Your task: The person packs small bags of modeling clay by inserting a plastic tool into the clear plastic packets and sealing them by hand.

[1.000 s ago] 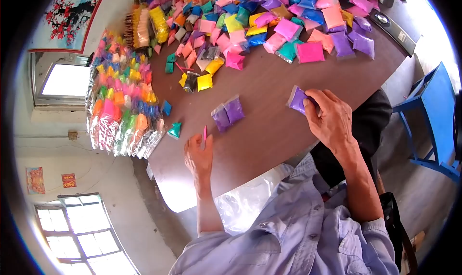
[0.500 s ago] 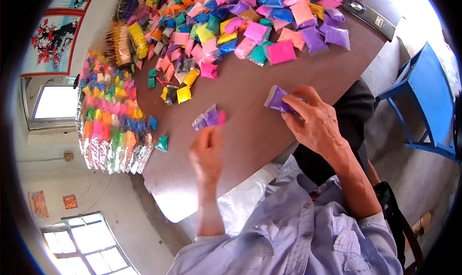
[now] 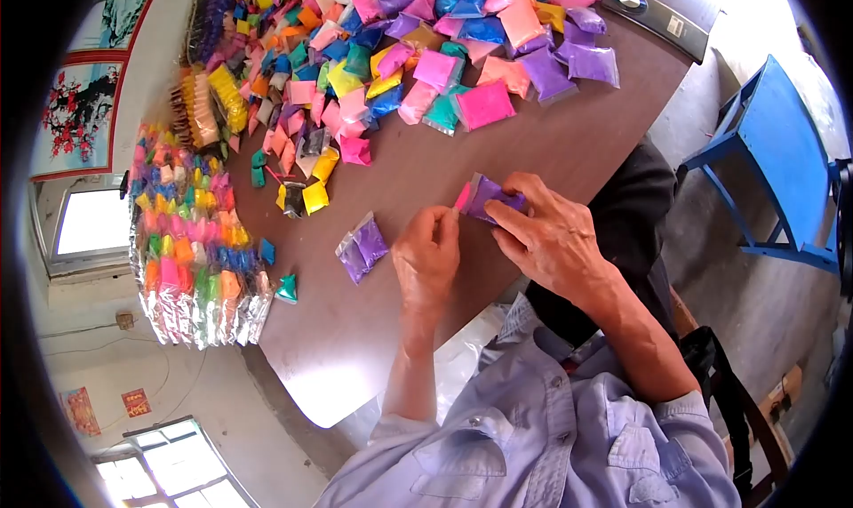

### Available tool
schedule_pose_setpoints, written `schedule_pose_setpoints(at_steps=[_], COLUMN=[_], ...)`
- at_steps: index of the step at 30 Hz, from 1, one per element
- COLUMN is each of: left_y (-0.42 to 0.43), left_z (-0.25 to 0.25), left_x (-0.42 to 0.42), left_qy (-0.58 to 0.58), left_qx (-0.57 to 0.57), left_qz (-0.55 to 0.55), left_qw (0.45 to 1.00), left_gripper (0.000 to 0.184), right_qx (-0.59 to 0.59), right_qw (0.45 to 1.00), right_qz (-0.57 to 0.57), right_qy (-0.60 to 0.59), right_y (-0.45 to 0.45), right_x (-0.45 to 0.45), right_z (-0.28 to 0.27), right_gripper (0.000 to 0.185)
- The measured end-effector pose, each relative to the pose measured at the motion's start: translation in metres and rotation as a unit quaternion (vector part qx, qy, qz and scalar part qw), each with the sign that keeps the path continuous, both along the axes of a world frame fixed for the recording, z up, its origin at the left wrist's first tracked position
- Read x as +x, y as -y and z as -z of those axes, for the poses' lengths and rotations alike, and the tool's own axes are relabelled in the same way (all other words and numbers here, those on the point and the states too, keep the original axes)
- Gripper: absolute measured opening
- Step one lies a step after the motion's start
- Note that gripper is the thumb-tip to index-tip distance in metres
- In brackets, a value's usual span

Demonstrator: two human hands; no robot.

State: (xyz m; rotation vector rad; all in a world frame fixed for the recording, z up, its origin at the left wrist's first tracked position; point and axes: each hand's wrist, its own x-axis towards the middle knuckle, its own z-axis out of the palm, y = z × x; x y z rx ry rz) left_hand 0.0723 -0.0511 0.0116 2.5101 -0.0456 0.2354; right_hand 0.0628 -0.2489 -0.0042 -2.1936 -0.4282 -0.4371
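My right hand (image 3: 560,237) pinches a small purple packet (image 3: 482,197) between thumb and fingers, just above the brown table (image 3: 355,330). Close beside it, my left hand (image 3: 426,255) is closed, its fingertips near the packet's left edge. A small bright pink item (image 3: 463,196) shows between those fingertips and the packet; its kind is too small to make out. To the left of my left hand, a pair of purple packets (image 3: 362,248) lies side by side on the table.
A large heap of coloured packets (image 3: 435,68) covers the far side. Bundled strips of packets (image 3: 200,241) are stacked at the left edge. A green packet (image 3: 286,288) lies near them. A dark flat device (image 3: 656,21) sits at the far right, beyond which stands a blue stool (image 3: 773,144).
My left hand has moved right, away from the purple packets on the table, bringing the pink item to the packet in my right hand. My right hand has shifted slightly left. The view has also shifted.
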Motion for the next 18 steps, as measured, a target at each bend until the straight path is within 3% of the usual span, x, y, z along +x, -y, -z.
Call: schedule_pose_setpoints(at_steps=[8, 10, 16, 18], left_y=[0.02, 0.019, 0.013, 0.015], left_z=[-0.012, -0.003, -0.006, -0.015], left_x=[0.003, 0.013, 0.035, 0.032], left_qy=[0.041, 0.049, 0.057, 0.054], left_qx=[-0.018, 0.055, 0.095, 0.06], left_qz=[0.067, 0.074, 0.072, 0.073], left_qw=[0.997, 0.995, 0.991, 0.994], left_gripper=[0.011, 0.01, 0.008, 0.011], right_qx=[0.015, 0.021, 0.007, 0.0], right_qw=[1.0, 1.0, 1.0, 1.0], right_qz=[0.003, 0.005, 0.002, -0.001], right_qy=[0.011, 0.021, 0.009, 0.005], right_y=[-0.001, -0.002, 0.0, 0.001], right_x=[0.001, 0.001, -0.001, -0.002], right_z=[0.001, 0.001, 0.001, 0.004], right_gripper=[0.026, 0.026, 0.028, 0.031])
